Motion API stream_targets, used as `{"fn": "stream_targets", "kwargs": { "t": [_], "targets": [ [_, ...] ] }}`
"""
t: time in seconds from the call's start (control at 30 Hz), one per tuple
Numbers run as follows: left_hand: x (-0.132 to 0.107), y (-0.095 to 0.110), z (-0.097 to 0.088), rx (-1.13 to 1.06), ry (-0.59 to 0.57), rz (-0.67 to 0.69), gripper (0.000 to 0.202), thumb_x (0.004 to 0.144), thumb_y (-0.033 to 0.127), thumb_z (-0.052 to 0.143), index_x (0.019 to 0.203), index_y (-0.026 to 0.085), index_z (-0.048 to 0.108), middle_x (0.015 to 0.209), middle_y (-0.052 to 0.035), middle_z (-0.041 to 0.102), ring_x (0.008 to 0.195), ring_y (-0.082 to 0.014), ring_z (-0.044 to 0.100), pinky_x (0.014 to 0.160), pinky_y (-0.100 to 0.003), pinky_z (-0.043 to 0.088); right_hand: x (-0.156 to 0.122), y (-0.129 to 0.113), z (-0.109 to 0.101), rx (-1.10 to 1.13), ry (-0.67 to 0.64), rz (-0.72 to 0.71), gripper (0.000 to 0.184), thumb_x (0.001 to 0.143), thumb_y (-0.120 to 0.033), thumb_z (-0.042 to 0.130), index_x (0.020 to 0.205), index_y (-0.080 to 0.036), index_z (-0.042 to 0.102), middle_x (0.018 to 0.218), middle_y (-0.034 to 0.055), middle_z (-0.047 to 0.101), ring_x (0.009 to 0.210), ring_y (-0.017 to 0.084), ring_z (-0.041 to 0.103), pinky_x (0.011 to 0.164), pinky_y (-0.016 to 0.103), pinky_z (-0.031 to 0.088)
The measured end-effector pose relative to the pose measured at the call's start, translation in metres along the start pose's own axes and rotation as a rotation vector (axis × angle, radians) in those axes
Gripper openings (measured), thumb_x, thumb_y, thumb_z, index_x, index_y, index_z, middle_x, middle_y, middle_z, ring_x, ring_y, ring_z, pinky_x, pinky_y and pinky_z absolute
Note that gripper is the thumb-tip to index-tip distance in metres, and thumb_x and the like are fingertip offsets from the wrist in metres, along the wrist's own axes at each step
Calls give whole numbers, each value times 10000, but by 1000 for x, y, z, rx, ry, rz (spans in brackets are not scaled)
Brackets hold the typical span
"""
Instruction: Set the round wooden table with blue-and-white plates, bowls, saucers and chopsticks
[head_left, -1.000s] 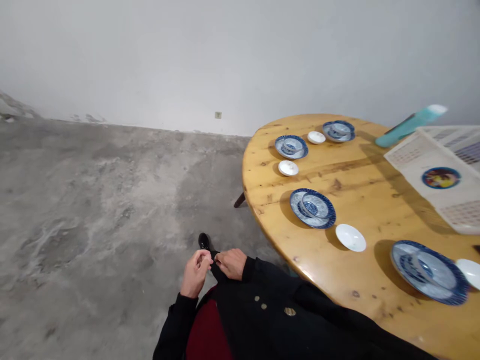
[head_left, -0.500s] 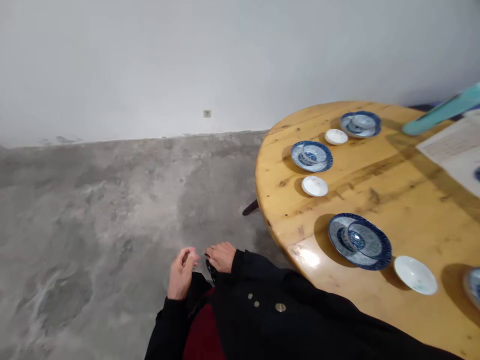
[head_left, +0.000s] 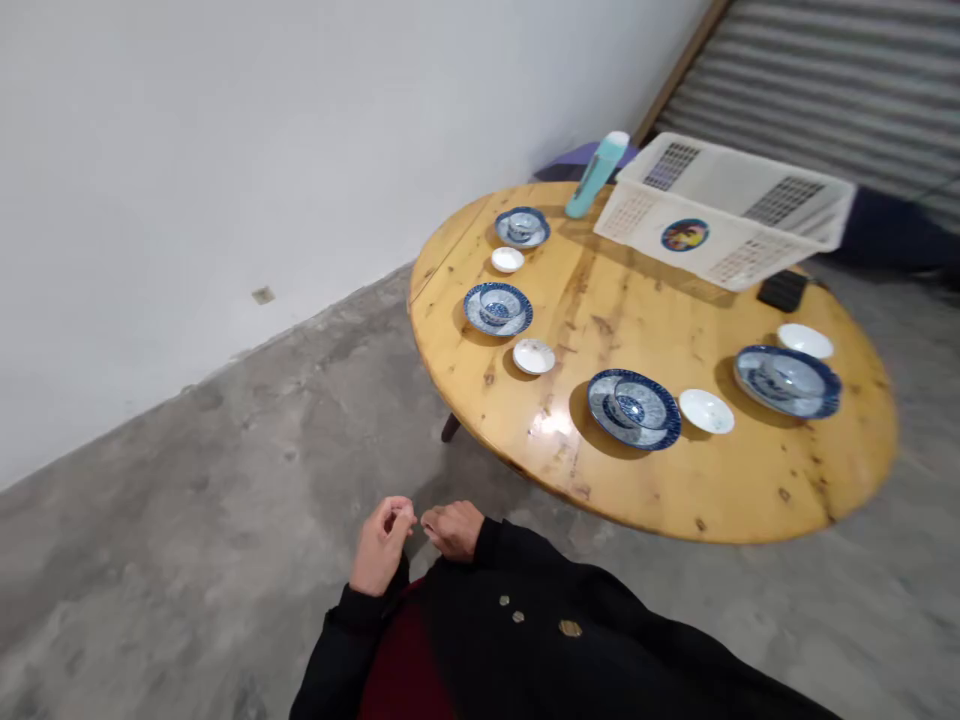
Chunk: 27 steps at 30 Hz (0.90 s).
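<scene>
1. Plate [head_left: 602,402], with a bowl [head_left: 637,404] on it, sits near the desk's [head_left: 739,495] front edge; a sleeve [head_left: 521,552] catching it could, we judge, tip the bowl or shove both off.
2. Our left hand [head_left: 384,545] and right hand [head_left: 455,530] are beyond the edge, left of the plate, well apart from it.
3. Our fingers curl loosely, partly open; we see nothing in them.

A person wears a black coat [head_left: 600,665] with a dark red garment [head_left: 405,665] showing beneath — the left sleeve [head_left: 334,645] and right sleeve [head_left: 525,555], long and black too, end at the wrists of a bare left hand [head_left: 379,550] and bare right hand [head_left: 457,530]. Two small, pale buttons [head_left: 504,600] sit near a larger, brownish button [head_left: 570,628] — all roundish.
</scene>
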<state>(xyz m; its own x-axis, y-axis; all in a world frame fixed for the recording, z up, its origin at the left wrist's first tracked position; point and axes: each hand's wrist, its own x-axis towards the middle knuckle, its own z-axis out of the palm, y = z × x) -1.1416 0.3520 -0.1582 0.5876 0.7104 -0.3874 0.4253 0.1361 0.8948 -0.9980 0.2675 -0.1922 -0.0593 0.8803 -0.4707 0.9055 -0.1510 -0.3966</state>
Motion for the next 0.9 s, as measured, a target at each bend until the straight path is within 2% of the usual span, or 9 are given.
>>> {"fn": "stream_targets", "kwargs": {
  "t": [0.17,0.3,0.4,0.5,0.63,0.77,0.9],
  "targets": [
    [53,18,-55,42,-84,81,385,813,528,543,912,166,628,771,-50,678,686,-163,613,671,-278,486,44,-25,-36,51,93,103,330,989,-332,366,1139,-223,639,1123,98,725,984,226,693,769,303,465],
    [92,26,-75,54,-163,84,412,801,541,541,930,159,627,783,-58,683,690,-162,617,663,-275,482,66,-32,-51,108,126,167,319,982,-331,380,1148,-232,634,1135,89,721,986,222,693,769,300,461],
    [122,33,-73,78,-262,68,399,803,527,533,930,162,630,799,-62,691,691,-164,625,665,-278,484,74,-25,-59,156,127,265,301,973,-320,403,1132,-229,642,1135,82,721,995,222,691,766,292,454],
    [154,43,-61,97,-385,64,355,797,499,529,889,170,627,767,-50,685,668,-159,616,662,-278,479,84,-12,-68,200,149,387,303,976,-308,397,1120,-211,645,1136,84,722,982,230,697,744,292,446],
    [206,57,-49,120,-505,62,333,774,494,542,840,176,614,723,-33,659,637,-148,588,648,-273,460,113,15,-88,251,176,462,311,996,-306,373,1064,-190,653,1086,100,736,948,226,705,723,284,433],
    [269,85,-54,180,-484,34,332,748,505,555,806,182,602,695,-20,634,630,-147,578,630,-268,449,159,51,-124,316,279,395,296,992,-284,386,1072,-192,655,1077,86,738,931,210,701,715,273,425],
    [332,131,-61,266,-405,30,374,738,540,552,833,184,616,715,-25,651,633,-155,592,628,-274,459,199,91,-169,398,439,290,313,998,-269,369,1114,-191,650,1062,77,737,950,189,688,734,259,423]
  ]
}}
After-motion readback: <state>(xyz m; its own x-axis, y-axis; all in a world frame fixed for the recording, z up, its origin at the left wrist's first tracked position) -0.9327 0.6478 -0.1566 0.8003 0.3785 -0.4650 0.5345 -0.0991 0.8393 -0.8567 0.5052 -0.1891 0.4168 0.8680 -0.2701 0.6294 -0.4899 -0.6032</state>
